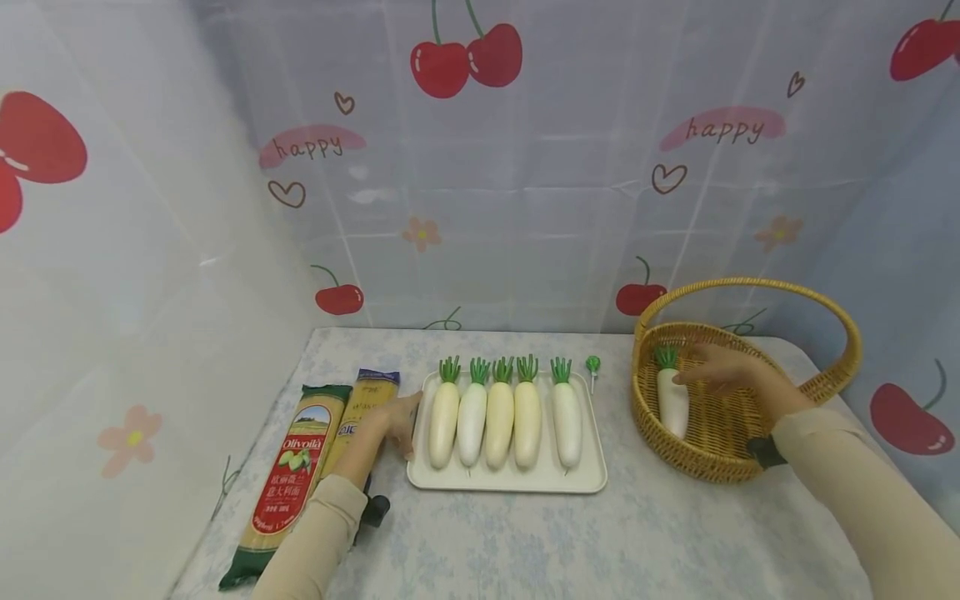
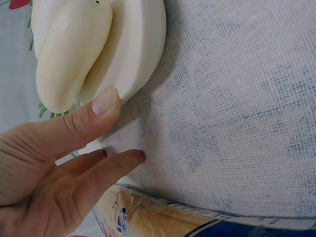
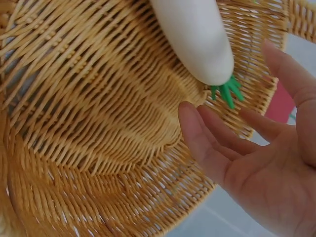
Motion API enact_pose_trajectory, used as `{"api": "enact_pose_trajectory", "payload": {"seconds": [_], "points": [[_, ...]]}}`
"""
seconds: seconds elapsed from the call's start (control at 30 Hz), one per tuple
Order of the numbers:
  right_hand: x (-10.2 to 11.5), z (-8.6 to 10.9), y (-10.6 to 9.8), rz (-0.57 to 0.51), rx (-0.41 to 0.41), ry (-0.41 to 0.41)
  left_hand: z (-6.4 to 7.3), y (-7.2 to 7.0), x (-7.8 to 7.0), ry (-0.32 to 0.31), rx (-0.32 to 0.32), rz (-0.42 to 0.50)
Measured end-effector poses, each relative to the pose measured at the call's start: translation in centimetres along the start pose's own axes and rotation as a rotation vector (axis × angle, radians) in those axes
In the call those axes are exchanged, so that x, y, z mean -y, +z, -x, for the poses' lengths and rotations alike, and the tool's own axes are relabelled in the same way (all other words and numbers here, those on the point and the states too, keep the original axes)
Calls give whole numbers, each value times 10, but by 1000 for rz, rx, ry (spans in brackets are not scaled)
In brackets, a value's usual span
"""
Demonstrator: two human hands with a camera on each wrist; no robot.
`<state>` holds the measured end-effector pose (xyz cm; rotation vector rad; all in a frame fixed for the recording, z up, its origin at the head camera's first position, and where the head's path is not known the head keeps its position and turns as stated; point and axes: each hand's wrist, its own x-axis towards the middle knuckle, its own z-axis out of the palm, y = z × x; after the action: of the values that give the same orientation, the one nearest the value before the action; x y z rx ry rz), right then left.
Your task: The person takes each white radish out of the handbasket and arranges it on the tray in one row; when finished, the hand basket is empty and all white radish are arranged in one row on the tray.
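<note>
My right hand (image 1: 726,371) is over the wicker basket (image 1: 705,475), its fingers apart and holding nothing. Just beside it, a white radish (image 1: 673,404) with a green top lies along the basket's left side; the right wrist view shows a gap between the fingers and this radish (image 3: 200,39). My left hand (image 1: 397,421) is at the left edge of the cream tray (image 1: 510,479), with loose, extended fingers. Its thumb (image 2: 106,101) is by the tray's rim; whether it touches cannot be told. Several white radishes (image 1: 527,425) lie side by side on the tray, green tops toward the back.
Left of the tray lie two spaghetti packs, one with a red label (image 1: 288,483) and one yellow and blue (image 1: 378,387), partly under my left arm. A small green-headed item (image 1: 593,367) lies behind the tray's right corner. The basket's tall handle (image 1: 750,283) arches above it.
</note>
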<state>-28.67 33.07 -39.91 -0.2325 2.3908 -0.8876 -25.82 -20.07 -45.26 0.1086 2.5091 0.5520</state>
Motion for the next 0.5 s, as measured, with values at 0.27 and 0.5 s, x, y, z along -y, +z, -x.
{"api": "enact_pose_trajectory", "payload": {"seconds": [0.27, 0.5], "points": [[4, -9, 10, -60, 94, 121, -1, 0, 1, 0, -1, 10], [3, -16, 19, -96, 108, 176, 0, 0, -1, -6, -1, 24]]}}
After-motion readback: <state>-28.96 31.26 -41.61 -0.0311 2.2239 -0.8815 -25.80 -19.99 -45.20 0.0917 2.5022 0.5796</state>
